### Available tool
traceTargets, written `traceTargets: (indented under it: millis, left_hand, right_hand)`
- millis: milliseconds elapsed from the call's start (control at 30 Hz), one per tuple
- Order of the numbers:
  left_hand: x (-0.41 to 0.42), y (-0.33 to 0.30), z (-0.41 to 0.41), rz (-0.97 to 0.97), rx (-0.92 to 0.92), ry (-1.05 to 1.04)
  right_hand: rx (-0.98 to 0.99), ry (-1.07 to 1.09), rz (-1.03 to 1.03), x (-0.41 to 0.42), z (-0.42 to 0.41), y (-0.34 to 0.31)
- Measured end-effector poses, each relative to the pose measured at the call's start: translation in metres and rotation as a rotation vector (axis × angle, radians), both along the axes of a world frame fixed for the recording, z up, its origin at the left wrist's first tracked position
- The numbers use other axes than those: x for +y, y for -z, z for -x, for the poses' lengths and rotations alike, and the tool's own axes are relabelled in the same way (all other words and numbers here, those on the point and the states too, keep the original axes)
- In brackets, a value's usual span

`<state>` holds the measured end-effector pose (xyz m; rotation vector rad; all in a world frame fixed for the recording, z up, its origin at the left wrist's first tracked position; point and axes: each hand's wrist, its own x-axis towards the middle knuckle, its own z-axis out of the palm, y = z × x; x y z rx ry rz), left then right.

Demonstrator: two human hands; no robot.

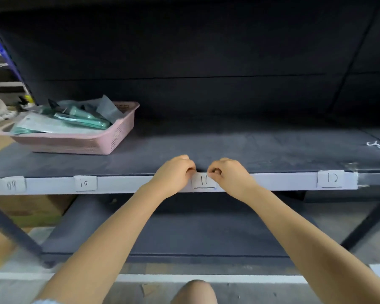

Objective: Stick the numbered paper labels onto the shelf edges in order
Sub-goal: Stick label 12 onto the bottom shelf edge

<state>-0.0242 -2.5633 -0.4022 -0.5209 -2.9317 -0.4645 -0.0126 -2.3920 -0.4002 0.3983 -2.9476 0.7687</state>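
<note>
A white strip runs along the front edge of the dark shelf (123, 184). Paper labels sit on it: "09" (10, 184) at the left, "10" (85, 183), "11" (204, 181) in the middle and "12" (331, 178) at the right. My left hand (173, 173) pinches the upper left corner of label "11" with curled fingers. My right hand (227, 173) pinches its upper right corner the same way. The label lies flat against the strip between both hands, its top edge partly hidden by my fingers.
A pink perforated basket (110, 137) with teal packets and plastic bags stands on the shelf at the left. A small white cord (376, 145) lies at the far right. A lower shelf (184, 235) and a cardboard box (31, 207) are underneath. My knee (194, 291) shows at the bottom.
</note>
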Motion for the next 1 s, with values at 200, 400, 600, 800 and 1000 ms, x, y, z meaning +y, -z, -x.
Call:
traceTargets:
  millis: [200,400,600,800,1000]
  left_hand:
    - [-0.008,0.002,0.009,-0.097,-0.048,0.063]
    - [-0.014,0.008,0.015,-0.105,-0.055,0.158]
    - [-0.013,0.013,0.016,-0.063,-0.046,0.151]
    - [-0.013,0.011,0.017,-0.043,-0.061,0.162]
    - [-0.013,0.008,0.006,-0.045,-0.034,0.144]
  right_hand:
    - [-0.107,0.150,0.135,-0.006,0.004,-0.002]
    - [-0.098,0.112,0.049,-0.007,0.006,-0.002]
    - [-0.054,0.068,-0.018,-0.006,0.008,0.002]
    - [-0.003,0.025,-0.054,-0.005,0.006,0.003]
    - [-0.005,0.054,-0.075,-0.007,0.000,0.001]
